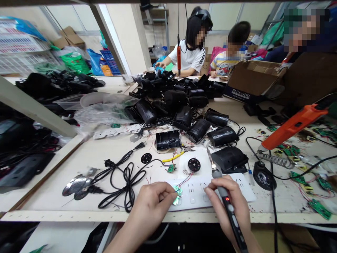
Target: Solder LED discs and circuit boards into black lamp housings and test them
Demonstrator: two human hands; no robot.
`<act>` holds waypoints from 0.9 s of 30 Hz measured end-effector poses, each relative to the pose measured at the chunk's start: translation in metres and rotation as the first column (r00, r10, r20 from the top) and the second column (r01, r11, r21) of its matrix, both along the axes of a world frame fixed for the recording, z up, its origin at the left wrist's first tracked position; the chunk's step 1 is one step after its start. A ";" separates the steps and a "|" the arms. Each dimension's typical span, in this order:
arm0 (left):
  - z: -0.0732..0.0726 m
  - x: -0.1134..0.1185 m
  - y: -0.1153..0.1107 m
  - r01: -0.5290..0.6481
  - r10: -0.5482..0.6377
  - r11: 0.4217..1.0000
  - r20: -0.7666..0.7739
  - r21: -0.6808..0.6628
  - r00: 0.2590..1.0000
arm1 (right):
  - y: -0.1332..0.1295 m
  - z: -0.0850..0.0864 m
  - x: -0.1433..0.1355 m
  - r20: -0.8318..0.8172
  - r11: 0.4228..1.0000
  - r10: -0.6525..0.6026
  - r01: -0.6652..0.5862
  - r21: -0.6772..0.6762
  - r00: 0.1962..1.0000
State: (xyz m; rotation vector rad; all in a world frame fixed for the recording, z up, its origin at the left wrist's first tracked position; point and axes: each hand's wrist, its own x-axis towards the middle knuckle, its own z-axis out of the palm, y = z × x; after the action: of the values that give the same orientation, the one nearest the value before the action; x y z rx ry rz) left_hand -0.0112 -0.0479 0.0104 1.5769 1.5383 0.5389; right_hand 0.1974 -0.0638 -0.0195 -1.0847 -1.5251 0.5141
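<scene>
My left hand (155, 200) pinches the edge of a small green circuit board (177, 196) over a white plastic strip with slots (193, 200). Thin red wires run from the board toward a round black part (194, 164) just behind the strip. In my right hand (231, 202) is a soldering iron (229, 207), gripped like a pen, a red light showing on its handle. Its metal tip points up and away from me, apart from the board. Another green circuit board (172, 168) lies behind my left hand, close to yellow-handled cutters (175, 156).
Black plastic housings (198, 130) are heaped across the back. Coiled black power cords (129, 182) lie at left. On the right are an orange electric screwdriver (295, 126), a coiled spring holder (275, 160) and several green boards (319, 208). Other people sit behind, near a cardboard box (250, 80).
</scene>
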 end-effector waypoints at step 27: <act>-0.016 -0.009 -0.013 -0.035 0.036 0.999 0.122 -0.008 0.992 | -0.017 -0.023 -0.048 0.183 0.987 0.161 -0.161 -0.018 0.970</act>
State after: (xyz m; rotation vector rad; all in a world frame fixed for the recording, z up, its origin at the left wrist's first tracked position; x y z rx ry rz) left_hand -0.0201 -0.0607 -0.0052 1.4863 1.4772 0.6380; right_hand 0.1496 -0.0807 -0.0428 -1.0379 -1.7858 0.5388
